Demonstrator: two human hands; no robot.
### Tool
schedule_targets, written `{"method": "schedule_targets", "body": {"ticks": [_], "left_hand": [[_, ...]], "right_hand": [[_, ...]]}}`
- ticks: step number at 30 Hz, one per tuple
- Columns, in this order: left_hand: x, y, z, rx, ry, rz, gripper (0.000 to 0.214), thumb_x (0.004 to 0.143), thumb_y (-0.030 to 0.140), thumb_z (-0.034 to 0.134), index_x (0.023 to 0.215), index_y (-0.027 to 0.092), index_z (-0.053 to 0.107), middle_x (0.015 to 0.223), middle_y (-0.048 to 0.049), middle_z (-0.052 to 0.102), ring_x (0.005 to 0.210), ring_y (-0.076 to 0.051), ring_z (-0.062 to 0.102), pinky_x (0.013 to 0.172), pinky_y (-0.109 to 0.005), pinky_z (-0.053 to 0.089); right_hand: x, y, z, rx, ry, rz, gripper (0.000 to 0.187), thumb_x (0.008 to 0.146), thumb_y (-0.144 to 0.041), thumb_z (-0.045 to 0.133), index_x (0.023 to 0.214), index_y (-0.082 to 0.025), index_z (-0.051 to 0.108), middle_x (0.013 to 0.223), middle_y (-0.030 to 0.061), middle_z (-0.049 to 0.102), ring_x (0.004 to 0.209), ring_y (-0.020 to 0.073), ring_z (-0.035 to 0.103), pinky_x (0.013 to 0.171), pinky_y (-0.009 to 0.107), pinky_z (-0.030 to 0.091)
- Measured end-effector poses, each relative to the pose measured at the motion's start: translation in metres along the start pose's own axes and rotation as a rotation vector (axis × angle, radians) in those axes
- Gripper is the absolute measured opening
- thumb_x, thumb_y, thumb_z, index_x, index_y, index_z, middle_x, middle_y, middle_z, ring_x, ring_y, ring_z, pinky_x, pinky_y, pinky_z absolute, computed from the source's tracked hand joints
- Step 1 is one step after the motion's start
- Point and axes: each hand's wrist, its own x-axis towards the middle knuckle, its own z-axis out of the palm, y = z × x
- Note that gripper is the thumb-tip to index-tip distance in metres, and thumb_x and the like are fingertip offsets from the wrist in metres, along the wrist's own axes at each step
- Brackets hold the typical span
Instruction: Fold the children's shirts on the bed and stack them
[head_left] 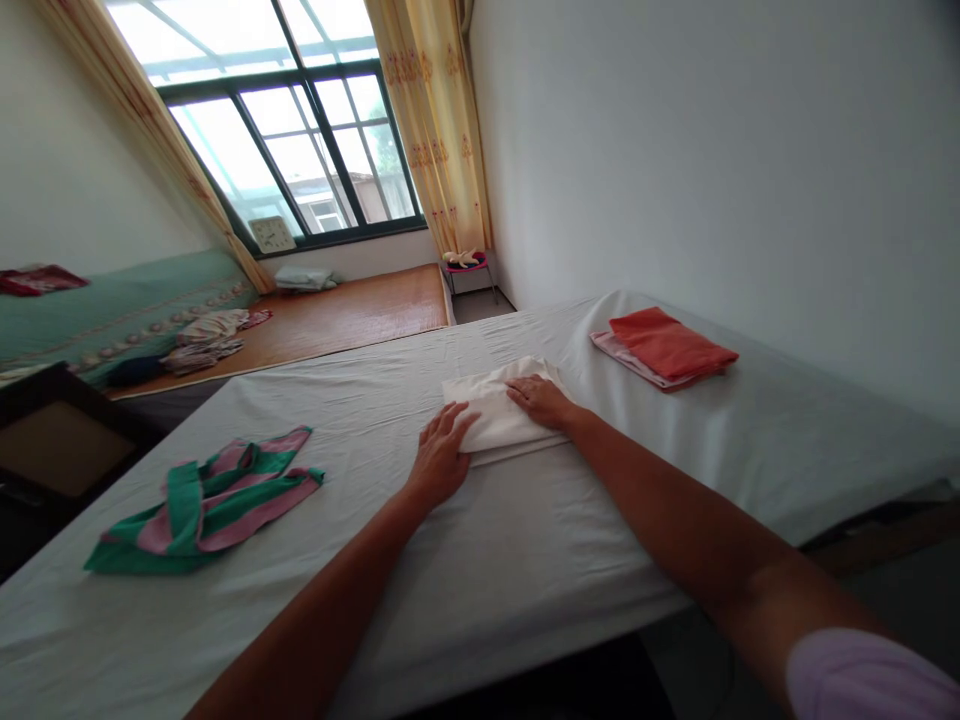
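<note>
To the left of my left hand [442, 460], a green-and-pink striped garment [259, 487] lies crumpled on the white sheet [517, 560]; farther left I have a dark cabinet [67, 440]. To the right of my right hand [541, 402], near the wall [712, 150], a red cloth [671, 340] rests folded on a pink cloth [630, 353]. Well beyond my hands I see a brown mat [375, 300] bearing rumpled clothes [210, 335] and a pale pile [304, 278], a clock [271, 234] leaning at the window [360, 190], a yellow curtain [435, 130] and a small stool [480, 267].
</note>
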Motion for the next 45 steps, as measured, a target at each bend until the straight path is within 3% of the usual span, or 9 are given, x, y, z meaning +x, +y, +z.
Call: {"method": "schedule_targets", "body": {"ticks": [5, 10, 13, 18, 25, 29, 33, 39, 45], "left_hand": [[-0.001, -0.004, -0.008, -0.086, -0.228, 0.157, 0.064, 0.073, 0.012, 0.049, 0.135, 0.03, 0.053, 0.15, -0.0019, 0.041, 0.143, -0.025, 0.027, 0.117, -0.052, 0.018], [0.027, -0.026, -0.004, -0.155, 0.014, 0.05, 0.045, 0.09, 0.024, 0.036, 0.13, 0.02, 0.057, 0.137, -0.0082, 0.055, 0.135, -0.022, 0.04, 0.115, -0.045, 0.029], [0.039, -0.039, 0.013, -0.033, -0.011, 0.01, 0.052, 0.091, 0.028, 0.039, 0.14, 0.013, 0.045, 0.145, -0.0129, 0.046, 0.139, -0.024, 0.033, 0.116, -0.044, 0.026], [0.038, -0.042, 0.03, 0.067, -0.169, -0.075, 0.061, 0.095, 0.041, 0.033, 0.15, 0.017, 0.027, 0.156, -0.0112, 0.029, 0.145, -0.025, 0.021, 0.117, -0.045, 0.021], [0.033, -0.042, 0.023, 0.038, -0.213, -0.039, 0.062, 0.095, 0.048, 0.033, 0.152, 0.025, 0.023, 0.158, -0.0059, 0.023, 0.146, -0.024, 0.016, 0.117, -0.043, 0.019], [0.027, -0.041, 0.025, 0.035, -0.154, -0.115, 0.061, 0.093, 0.051, 0.036, 0.15, 0.03, 0.028, 0.159, -0.0061, 0.021, 0.146, -0.028, 0.016, 0.115, -0.046, 0.02], [0.024, -0.039, 0.025, 0.049, -0.113, -0.255, 0.065, 0.09, 0.053, 0.041, 0.148, 0.025, 0.032, 0.158, -0.0128, 0.022, 0.144, -0.033, 0.022, 0.113, -0.05, 0.022], [0.025, -0.036, 0.021, 0.021, -0.117, -0.214, 0.062, 0.092, 0.047, 0.042, 0.146, 0.019, 0.035, 0.155, -0.017, 0.026, 0.141, -0.031, 0.029, 0.113, -0.047, 0.024], [0.026, -0.037, 0.02, -0.023, -0.08, -0.188, 0.059, 0.09, 0.043, 0.047, 0.144, 0.02, 0.038, 0.155, -0.015, 0.028, 0.14, -0.03, 0.032, 0.113, -0.046, 0.027]], "right_hand": [[-0.001, 0.002, -0.001, -0.057, -0.017, 0.03, 0.043, 0.096, -0.034, 0.042, 0.133, -0.014, 0.054, 0.137, 0.0128, 0.055, 0.13, 0.0241, 0.045, 0.109, 0.04, 0.033], [0.0, -0.035, 0.01, -0.021, 0.09, -0.236, 0.046, 0.095, -0.018, 0.036, 0.139, -0.013, 0.049, 0.143, 0.0132, 0.048, 0.137, 0.0209, 0.038, 0.115, 0.039, 0.025], [0.001, -0.056, 0.024, 0.011, 0.012, -0.323, 0.049, 0.098, -0.032, 0.034, 0.143, -0.016, 0.043, 0.148, 0.0112, 0.043, 0.137, 0.0213, 0.038, 0.115, 0.039, 0.026], [0.003, -0.037, 0.022, -0.054, -0.084, -0.046, 0.059, 0.097, -0.05, 0.029, 0.145, -0.017, 0.04, 0.151, 0.011, 0.037, 0.14, 0.025, 0.032, 0.115, 0.045, 0.02], [0.006, 0.015, 0.008, -0.08, -0.045, 0.351, 0.055, 0.098, -0.045, 0.027, 0.143, -0.017, 0.041, 0.154, 0.0111, 0.033, 0.143, 0.0241, 0.026, 0.115, 0.046, 0.019], [0.002, 0.028, 0.006, -0.102, 0.068, 0.419, 0.05, 0.097, -0.038, 0.032, 0.141, -0.018, 0.043, 0.15, 0.0117, 0.039, 0.138, 0.0239, 0.034, 0.111, 0.042, 0.027], [-0.007, 0.036, -0.012, -0.123, 0.068, 0.48, 0.052, 0.09, -0.049, 0.046, 0.131, -0.017, 0.052, 0.134, 0.0172, 0.055, 0.124, 0.032, 0.047, 0.098, 0.045, 0.04], [-0.01, 0.04, -0.035, 0.031, 0.018, 0.512, 0.043, 0.08, -0.043, 0.064, 0.114, -0.017, 0.061, 0.111, 0.0108, 0.069, 0.098, 0.0226, 0.064, 0.079, 0.026, 0.046], [-0.01, 0.043, -0.045, 0.022, -0.072, 0.571, 0.04, 0.077, -0.054, 0.065, 0.081, -0.015, 0.068, 0.082, 0.011, 0.071, 0.082, 0.0255, 0.066, 0.066, 0.028, 0.046]]}}
